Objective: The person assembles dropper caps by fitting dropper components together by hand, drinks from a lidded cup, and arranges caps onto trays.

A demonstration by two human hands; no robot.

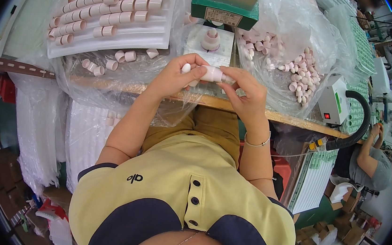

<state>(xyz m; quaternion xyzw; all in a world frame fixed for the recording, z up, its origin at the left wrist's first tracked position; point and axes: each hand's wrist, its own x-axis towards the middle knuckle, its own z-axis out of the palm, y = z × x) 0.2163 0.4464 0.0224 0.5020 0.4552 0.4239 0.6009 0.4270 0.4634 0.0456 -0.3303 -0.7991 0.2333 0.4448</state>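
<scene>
Above the table's front edge, both hands hold a small pale pink cylinder (211,74) lying sideways, with a clear-looking end at its right. My left hand (177,77) is closed around its left end. A small white oval piece (186,68) also shows among those fingers. My right hand (247,93) pinches the right end between thumb and fingers. Just beyond the hands, a pale pink piece (211,40) stands upright on the metal base of a green press (224,13).
On the left, a white tray (159,37) carries rows of pink caps, with several loose caps (112,65) before it. Small pink pieces (303,76) lie piled on plastic at the right. A white box (335,100) with a black hose stands beyond. Another person (374,161) sits far right.
</scene>
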